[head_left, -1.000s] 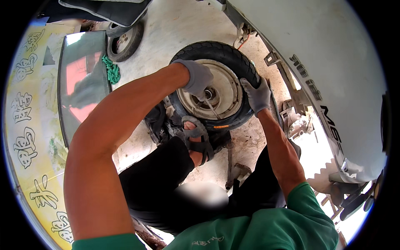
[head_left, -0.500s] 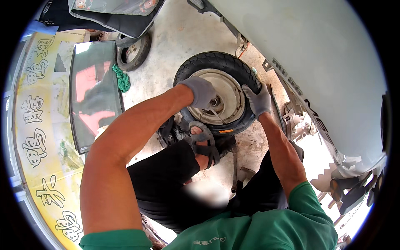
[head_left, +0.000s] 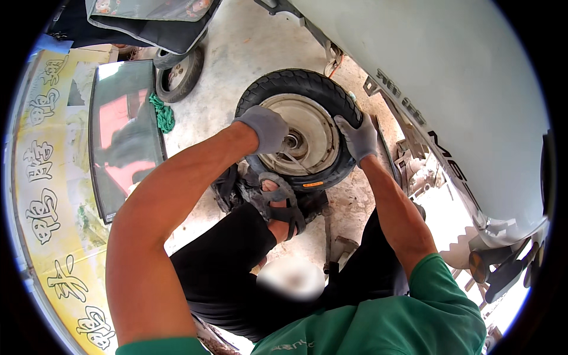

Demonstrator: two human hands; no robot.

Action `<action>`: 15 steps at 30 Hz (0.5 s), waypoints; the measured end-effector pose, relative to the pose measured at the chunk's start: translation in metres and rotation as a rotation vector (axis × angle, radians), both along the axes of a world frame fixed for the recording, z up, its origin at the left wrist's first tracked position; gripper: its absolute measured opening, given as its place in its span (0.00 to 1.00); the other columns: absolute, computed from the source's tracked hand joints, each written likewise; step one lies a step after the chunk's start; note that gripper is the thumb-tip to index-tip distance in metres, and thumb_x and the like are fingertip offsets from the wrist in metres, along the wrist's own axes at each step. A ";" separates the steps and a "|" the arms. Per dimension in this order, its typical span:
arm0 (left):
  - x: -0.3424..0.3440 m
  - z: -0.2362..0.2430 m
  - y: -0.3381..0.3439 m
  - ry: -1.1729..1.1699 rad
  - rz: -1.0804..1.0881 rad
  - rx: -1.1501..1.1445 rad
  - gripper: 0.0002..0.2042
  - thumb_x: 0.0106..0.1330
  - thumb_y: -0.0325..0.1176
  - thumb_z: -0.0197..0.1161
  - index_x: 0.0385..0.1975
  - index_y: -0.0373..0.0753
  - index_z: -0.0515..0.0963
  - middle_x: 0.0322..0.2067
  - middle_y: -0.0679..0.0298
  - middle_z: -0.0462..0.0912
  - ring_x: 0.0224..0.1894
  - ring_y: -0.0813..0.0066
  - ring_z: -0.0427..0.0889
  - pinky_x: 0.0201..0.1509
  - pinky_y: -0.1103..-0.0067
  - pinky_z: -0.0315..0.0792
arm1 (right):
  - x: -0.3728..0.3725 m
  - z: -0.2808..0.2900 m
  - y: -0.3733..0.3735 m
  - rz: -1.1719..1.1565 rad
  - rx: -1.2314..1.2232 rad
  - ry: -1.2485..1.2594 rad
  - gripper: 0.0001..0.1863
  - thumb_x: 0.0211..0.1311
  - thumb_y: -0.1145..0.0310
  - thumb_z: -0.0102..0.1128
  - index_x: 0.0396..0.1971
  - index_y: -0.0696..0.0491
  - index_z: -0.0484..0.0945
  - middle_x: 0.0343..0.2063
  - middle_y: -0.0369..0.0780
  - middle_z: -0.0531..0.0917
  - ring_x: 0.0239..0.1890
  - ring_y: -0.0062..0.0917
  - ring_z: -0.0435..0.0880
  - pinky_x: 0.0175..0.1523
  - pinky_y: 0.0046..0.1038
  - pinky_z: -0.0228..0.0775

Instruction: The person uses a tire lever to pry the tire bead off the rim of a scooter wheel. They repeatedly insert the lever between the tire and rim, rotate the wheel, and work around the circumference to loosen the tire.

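Observation:
A wheel stands leaning before my feet, its black treaded tire (head_left: pixel 299 78) around a dusty cream rim (head_left: pixel 316 121) with a round metal hub (head_left: pixel 293 141). My left hand (head_left: pixel 267 127), in a grey glove, is closed at the left side of the rim next to the hub. What its fingers hold is hidden. A thin pale rod or cable (head_left: pixel 291 157) runs from near the hub across the lower rim. My right hand (head_left: pixel 360 139), also gloved, grips the tire's right side with the thumb over the sidewall.
My sandalled foot (head_left: pixel 281 204) is just below the tire, beside a dark crumpled bundle (head_left: pixel 228 186). A white vehicle panel (head_left: pixel 438 77) slants along the right. Leftward are a tinted glass pane (head_left: pixel 124 130), a green cloth (head_left: pixel 161 112), a small wheel (head_left: pixel 183 77) and a yellow sign (head_left: pixel 53 236).
The whole view has shifted, so the scene sits slightly further left. My left hand has moved slightly away from the hub, uncovering more of it. My right hand keeps its grip on the tire.

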State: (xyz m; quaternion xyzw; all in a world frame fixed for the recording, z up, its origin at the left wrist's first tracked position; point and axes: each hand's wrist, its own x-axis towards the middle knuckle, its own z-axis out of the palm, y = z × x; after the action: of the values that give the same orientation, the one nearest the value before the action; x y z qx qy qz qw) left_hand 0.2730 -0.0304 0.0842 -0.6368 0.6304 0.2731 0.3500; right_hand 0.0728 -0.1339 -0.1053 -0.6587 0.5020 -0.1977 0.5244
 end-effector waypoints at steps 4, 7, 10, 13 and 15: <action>-0.028 -0.008 -0.006 -0.139 -0.051 0.041 0.14 0.67 0.39 0.60 0.43 0.43 0.90 0.44 0.58 0.91 0.48 0.57 0.90 0.47 0.62 0.82 | 0.000 -0.004 -0.001 -0.007 -0.043 0.023 0.40 0.52 0.39 0.78 0.50 0.61 0.80 0.42 0.52 0.89 0.46 0.42 0.89 0.54 0.37 0.78; -0.043 -0.007 0.005 -0.174 -0.051 -0.050 0.10 0.65 0.34 0.61 0.36 0.42 0.90 0.36 0.59 0.91 0.42 0.58 0.91 0.40 0.63 0.82 | -0.002 -0.002 0.000 -0.018 -0.047 -0.003 0.39 0.53 0.40 0.78 0.49 0.61 0.80 0.41 0.52 0.89 0.46 0.42 0.89 0.54 0.37 0.78; -0.041 -0.008 0.015 -0.142 -0.060 -0.116 0.09 0.64 0.32 0.62 0.33 0.43 0.90 0.32 0.60 0.91 0.38 0.59 0.91 0.38 0.63 0.82 | -0.002 -0.001 -0.003 0.002 -0.003 -0.009 0.39 0.53 0.41 0.79 0.52 0.59 0.80 0.44 0.51 0.89 0.48 0.40 0.89 0.55 0.36 0.78; -0.034 -0.006 0.016 -0.098 -0.117 -0.130 0.09 0.64 0.34 0.62 0.32 0.44 0.90 0.32 0.60 0.90 0.37 0.59 0.91 0.38 0.64 0.82 | -0.003 -0.005 -0.004 0.007 0.053 -0.015 0.40 0.52 0.43 0.80 0.57 0.57 0.79 0.47 0.49 0.88 0.51 0.38 0.89 0.57 0.36 0.78; -0.026 -0.007 0.013 -0.067 -0.165 -0.135 0.09 0.63 0.35 0.62 0.32 0.44 0.90 0.31 0.60 0.90 0.37 0.59 0.91 0.39 0.64 0.82 | -0.002 -0.003 -0.005 0.013 0.060 -0.024 0.40 0.51 0.44 0.80 0.57 0.57 0.79 0.48 0.49 0.88 0.51 0.38 0.89 0.57 0.36 0.78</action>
State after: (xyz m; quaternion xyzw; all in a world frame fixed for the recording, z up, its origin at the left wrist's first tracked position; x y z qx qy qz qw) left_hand 0.2469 -0.0175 0.0772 -0.6136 0.6857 0.1790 0.3483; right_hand 0.0710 -0.1392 -0.1087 -0.6434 0.4971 -0.1870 0.5513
